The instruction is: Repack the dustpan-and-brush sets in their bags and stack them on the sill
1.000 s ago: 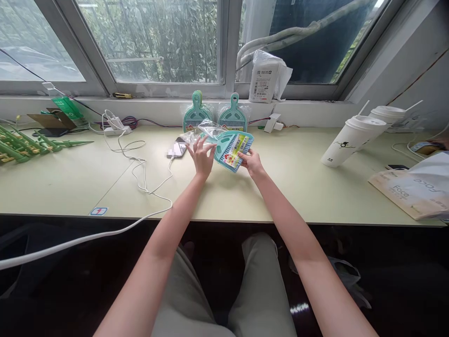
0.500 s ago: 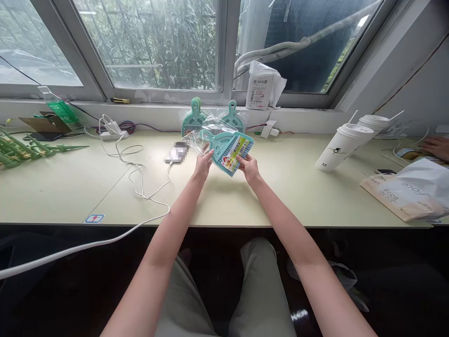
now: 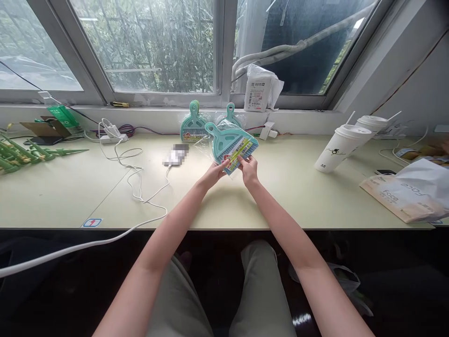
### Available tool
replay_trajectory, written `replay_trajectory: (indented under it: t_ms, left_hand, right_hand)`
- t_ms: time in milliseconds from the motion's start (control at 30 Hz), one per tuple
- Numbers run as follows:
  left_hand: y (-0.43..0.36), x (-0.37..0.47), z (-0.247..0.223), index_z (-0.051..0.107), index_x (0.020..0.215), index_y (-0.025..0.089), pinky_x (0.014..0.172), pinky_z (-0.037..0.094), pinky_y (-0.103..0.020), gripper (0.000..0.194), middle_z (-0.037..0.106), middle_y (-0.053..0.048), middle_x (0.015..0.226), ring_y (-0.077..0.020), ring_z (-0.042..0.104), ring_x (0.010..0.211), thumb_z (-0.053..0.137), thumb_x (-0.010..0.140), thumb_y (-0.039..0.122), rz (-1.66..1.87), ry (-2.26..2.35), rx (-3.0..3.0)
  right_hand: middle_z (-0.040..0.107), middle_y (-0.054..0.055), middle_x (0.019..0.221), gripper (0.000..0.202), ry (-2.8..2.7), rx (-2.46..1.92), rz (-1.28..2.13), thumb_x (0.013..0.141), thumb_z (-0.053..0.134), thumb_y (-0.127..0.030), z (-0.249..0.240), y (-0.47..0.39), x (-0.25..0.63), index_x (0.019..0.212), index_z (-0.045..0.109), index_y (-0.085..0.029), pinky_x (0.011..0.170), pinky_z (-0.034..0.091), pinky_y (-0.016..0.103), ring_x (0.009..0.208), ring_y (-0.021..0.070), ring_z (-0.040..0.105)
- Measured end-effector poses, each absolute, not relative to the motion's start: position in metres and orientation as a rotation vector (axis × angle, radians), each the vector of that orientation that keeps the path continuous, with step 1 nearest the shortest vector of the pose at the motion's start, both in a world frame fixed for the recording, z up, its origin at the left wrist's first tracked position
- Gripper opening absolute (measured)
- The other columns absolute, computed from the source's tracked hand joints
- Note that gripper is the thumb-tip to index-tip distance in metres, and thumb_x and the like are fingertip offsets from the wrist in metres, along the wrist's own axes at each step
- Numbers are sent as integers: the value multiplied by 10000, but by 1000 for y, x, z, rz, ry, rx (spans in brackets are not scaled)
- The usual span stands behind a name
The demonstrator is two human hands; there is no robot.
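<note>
A teal dustpan and brush set (image 3: 234,146) in clear plastic wrap is held above the table, tilted, its handle pointing up and left. My left hand (image 3: 214,174) grips its lower left edge, thumb on the printed label. On the lower right, my right hand (image 3: 249,169) pinches the set with the thumb on the front. Other fingers are partly hidden behind it. Behind, similar wrapped teal sets (image 3: 192,124) lean against the wall below the window, and another teal set (image 3: 230,112) stands partly covered by the held one.
White cables and a phone (image 3: 176,154) lie left of my hands on the table (image 3: 280,201). Two white cups (image 3: 338,147) and a paper bag (image 3: 409,192) are at the right. A white wrapped box (image 3: 258,89) sits on the sill; a green-labelled bottle (image 3: 63,114) stands far left.
My left hand has moved down from near the handle to the lower edge of the set. The handle now stands higher and more upright, and the loose wrap has shifted.
</note>
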State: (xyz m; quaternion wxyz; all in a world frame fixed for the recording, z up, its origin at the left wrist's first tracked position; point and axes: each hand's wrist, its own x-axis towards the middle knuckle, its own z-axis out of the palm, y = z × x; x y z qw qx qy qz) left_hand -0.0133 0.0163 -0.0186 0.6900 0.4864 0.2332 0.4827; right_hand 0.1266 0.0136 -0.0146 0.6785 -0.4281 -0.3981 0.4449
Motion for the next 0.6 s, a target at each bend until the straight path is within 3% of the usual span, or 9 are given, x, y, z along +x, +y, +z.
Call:
replay_trajectory:
  t_ms: [167,267,433,600]
  left_hand:
    - [13,-7,-17,574,1214,236,990,454,-419,458,583,-79,1311,-243,566,1182,683,789,366,995,513,1101]
    - [18,-9,-14,596,1158,212,992,453,-404,402,633,-81,1231,-235,572,1173,624,820,428,1219,547,1020]
    - [20,-7,-18,617,1039,146,1023,434,-393,348,700,-88,1062,-241,609,1112,717,733,278,1325,611,949]
    - [15,-5,-24,611,1056,164,1007,457,-419,378,688,-82,1097,-239,625,1077,728,717,283,1211,627,1014]
  right_hand:
    - [668,80,1117,294,-861,-955,965,805,625,-306,-13,11,125,1068,547,-201,807,573,270,990,172,660]
    - [651,84,1152,302,-865,-943,996,817,613,-279,-13,9,121,1098,528,-206,808,576,271,984,161,658]
    - [638,67,1172,341,-867,-970,1015,810,595,-218,-16,7,115,1139,507,-226,808,577,278,1025,157,637]
    - [651,45,1150,323,-813,-960,1047,799,595,-186,-17,8,118,1106,511,-236,817,582,298,983,155,659]
